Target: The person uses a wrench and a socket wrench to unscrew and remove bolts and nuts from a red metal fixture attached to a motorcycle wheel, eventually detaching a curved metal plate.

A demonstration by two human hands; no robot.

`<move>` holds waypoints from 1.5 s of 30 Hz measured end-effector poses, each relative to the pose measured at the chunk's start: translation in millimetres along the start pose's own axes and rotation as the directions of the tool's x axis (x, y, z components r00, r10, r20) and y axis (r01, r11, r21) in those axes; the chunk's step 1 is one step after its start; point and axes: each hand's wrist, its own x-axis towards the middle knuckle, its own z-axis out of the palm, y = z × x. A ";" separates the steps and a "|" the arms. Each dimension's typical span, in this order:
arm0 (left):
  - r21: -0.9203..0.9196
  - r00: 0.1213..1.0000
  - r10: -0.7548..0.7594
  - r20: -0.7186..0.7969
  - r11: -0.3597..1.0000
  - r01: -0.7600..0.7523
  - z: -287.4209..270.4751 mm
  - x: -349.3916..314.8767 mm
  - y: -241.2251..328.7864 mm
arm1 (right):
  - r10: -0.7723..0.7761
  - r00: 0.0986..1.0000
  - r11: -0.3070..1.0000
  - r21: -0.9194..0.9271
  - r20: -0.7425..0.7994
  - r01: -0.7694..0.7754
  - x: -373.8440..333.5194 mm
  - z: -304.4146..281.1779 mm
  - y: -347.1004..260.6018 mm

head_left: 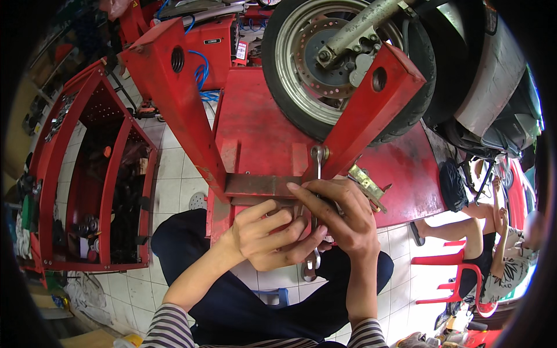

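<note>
A metal wrench (pixel 318 165) stands roughly upright in front of me, its upper ring end against a bolt at the foot of the right red post (pixel 371 104). My right hand (pixel 349 216) is closed around the wrench's middle, with the index finger reaching left across it. Below the hands shows a wrench's open jaw (pixel 310 268); the shaft between is mostly covered, so I cannot tell if it is the same tool. Close beside, my left hand (pixel 270 235) has its fingers curled, their tips near the shaft; what they hold is hidden. A red crossbar (pixel 258 185) lies just beyond both hands.
A left red post (pixel 174 98) rises opposite the right one. Behind them, a motorcycle wheel (pixel 313 64) rests on a red platform (pixel 249 104). A metal bracket (pixel 368 188) juts out at right. A red tool cart (pixel 110 174) stands left; a person (pixel 499 232) sits far right.
</note>
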 end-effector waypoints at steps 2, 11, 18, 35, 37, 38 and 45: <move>-0.010 1.000 0.012 -0.001 1.000 -0.012 1.0 4.0 1.5 | 0.046 0.998 0.999 -0.022 0.034 -0.045 2.8 -3.0 -7.6; -0.175 0.991 0.000 -0.134 0.984 -0.023 11.0 -1.4 -1.0 | 0.049 0.998 0.998 0.047 -0.048 -0.047 4.5 5.3 -10.8; -0.300 0.983 -0.124 -0.136 0.951 0.079 6.1 -3.2 6.2 | 0.063 0.927 0.979 -0.160 -0.370 -0.130 -5.4 -22.2 22.0; -0.363 0.949 -0.276 -0.149 0.908 0.207 23.4 -10.8 4.1 | 0.563 0.826 0.793 0.263 0.029 -0.550 5.7 -3.5 23.2; -0.369 0.953 -0.265 -0.148 0.909 0.196 26.5 -14.0 5.9 | 0.554 0.832 0.799 0.268 0.016 -0.538 5.8 -2.4 24.2; -0.386 0.955 -0.275 -0.115 0.898 0.212 25.2 -14.4 6.6 | 0.551 0.834 0.802 0.270 0.010 -0.533 5.3 -1.6 24.9; -0.362 0.969 -0.243 -0.049 0.908 0.209 23.2 -11.7 7.1 | 0.552 0.834 0.800 0.280 -0.001 -0.530 4.8 -0.1 26.6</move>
